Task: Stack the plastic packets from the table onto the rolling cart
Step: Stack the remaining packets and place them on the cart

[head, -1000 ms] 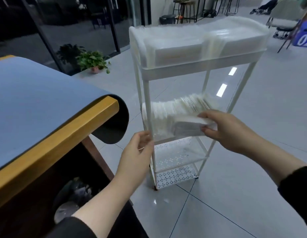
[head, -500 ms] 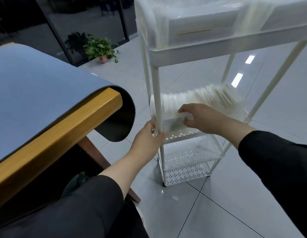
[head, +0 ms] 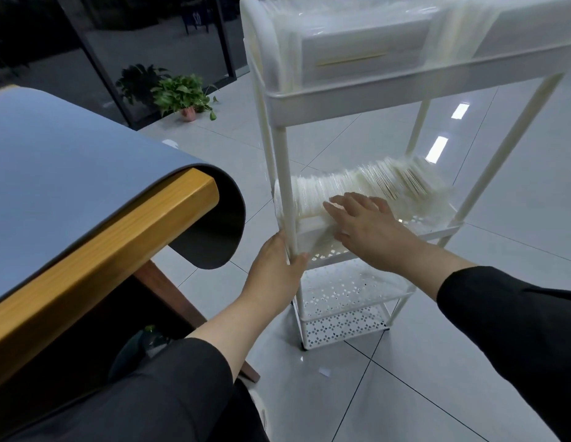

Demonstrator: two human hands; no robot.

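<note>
The left hand point(head: 278, 266) grips the white rolling cart point(head: 357, 94) by its round post while the right hand point(head: 364, 228), fingers flat, presses glossy plastic packets point(head: 373, 183) on the perforated middle shelf.

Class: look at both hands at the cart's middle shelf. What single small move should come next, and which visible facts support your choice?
Probably the right hand should press the front packet back against the row of packets. Its fingers already lie flat on the row, the left hand steadies the cart post, and that packet sits apart at the shelf's front.
</note>
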